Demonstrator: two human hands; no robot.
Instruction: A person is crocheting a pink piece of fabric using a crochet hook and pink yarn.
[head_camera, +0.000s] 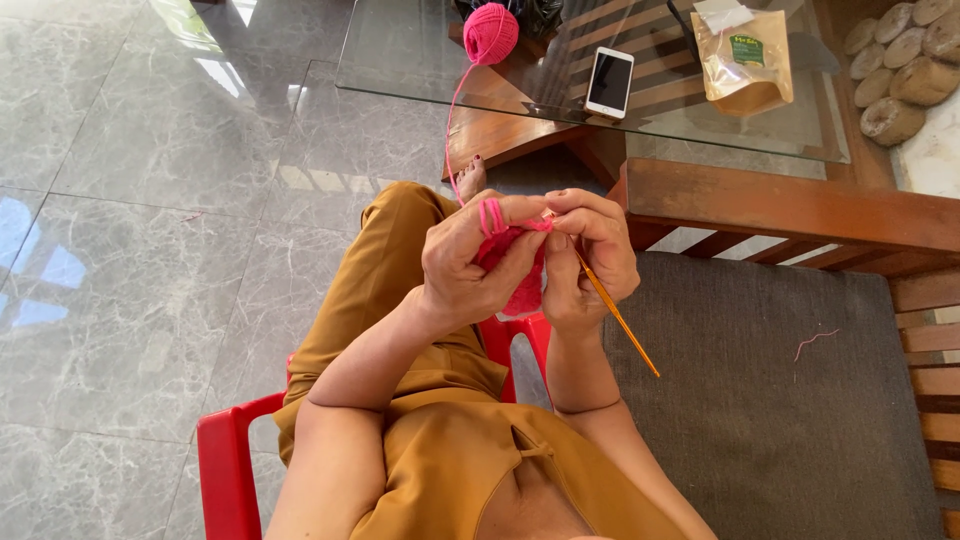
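pink crochet piece (515, 270) | small, bunched | left hand (465, 265) pinching | strand looped over finger

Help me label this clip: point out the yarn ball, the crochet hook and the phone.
yarn ball (490, 33), head view, middle of the ball.
crochet hook (622, 325), head view, bare shaft below the right hand.
phone (610, 81), head view, centre of its screen.

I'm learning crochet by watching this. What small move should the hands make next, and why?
Probably pull a little slack from the yarn ball. The strand runs nearly taut from the glass table to the left hand, where it wraps the forefinger, while the right hand holds the orange hook at the pink piece.
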